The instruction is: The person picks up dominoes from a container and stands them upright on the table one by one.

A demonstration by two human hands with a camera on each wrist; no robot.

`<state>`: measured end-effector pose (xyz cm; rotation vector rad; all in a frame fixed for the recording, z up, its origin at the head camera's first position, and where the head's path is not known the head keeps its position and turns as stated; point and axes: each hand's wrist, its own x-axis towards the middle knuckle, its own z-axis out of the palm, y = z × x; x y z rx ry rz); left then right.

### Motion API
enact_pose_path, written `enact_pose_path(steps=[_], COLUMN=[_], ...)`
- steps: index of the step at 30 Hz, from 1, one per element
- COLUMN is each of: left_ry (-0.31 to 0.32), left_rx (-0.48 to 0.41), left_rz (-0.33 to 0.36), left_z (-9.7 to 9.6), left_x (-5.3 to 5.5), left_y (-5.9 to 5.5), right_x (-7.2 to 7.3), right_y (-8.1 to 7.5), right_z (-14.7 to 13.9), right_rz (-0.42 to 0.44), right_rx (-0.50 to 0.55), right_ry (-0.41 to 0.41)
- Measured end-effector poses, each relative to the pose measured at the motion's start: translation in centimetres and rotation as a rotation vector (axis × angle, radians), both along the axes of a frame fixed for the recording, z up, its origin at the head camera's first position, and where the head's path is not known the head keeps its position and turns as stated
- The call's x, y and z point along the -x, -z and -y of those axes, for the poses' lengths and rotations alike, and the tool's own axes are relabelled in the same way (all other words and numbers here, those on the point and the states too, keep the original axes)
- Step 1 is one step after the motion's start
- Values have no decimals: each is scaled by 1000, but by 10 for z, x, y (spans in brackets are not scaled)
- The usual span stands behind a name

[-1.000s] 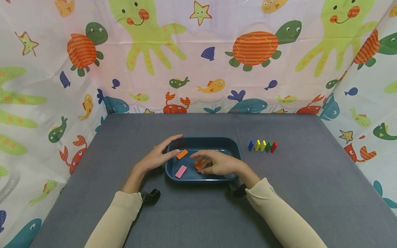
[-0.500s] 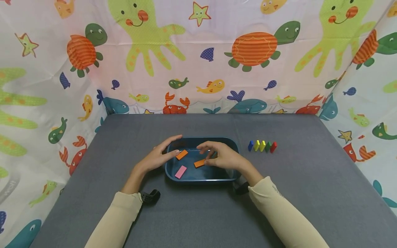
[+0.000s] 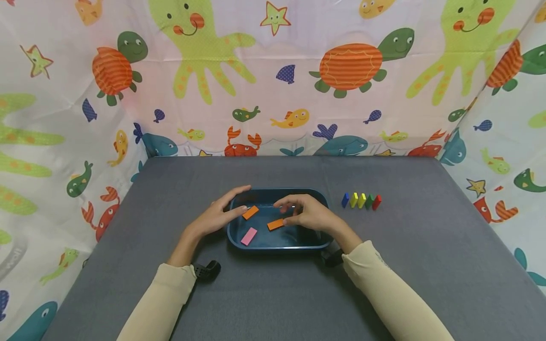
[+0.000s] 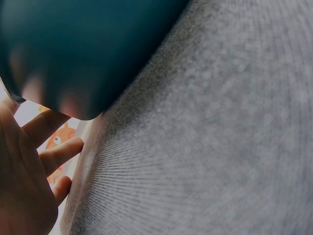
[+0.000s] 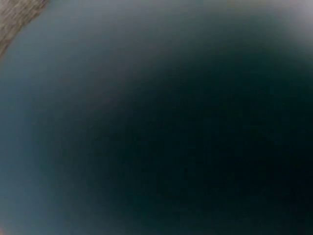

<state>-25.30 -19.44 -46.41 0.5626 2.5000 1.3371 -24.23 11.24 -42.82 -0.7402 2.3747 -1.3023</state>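
Right hand [image 3: 309, 215] pinches one end of an orange block [image 3: 275, 224] above the floor of the blue tray [image 3: 279, 244]. Left hand [image 3: 217, 214], fingers straight, rests on the tray's left rim. The tray sits mid-bench [image 3: 170, 189].

The head view is bright, evenly lit and sharp, with soft shadows under the hands and slight bending at the edges. The left wrist view is dim and blurred close up; the right wrist view is almost wholly dark blur, perhaps the tray [image 3: 323, 202].
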Motion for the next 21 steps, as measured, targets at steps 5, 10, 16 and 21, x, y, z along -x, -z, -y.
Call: enact_pose_path(steps=[5, 10, 16, 21], left_ry=[5, 9, 14, 13], left_rx=[-4, -15, -21, -19], left_rz=[-5, -4, -6, -5], left_z=[0, 1, 1, 1], left_x=[0, 0, 0, 0], left_y=[-1, -1, -1, -1], right_x=[0, 0, 1, 1], right_y=[0, 0, 3, 5], right_z=[3, 7, 11, 13], right_rz=[2, 5, -5, -27], right_rx=[-34, -66, -101, -123], right_ry=[8, 25, 6, -16])
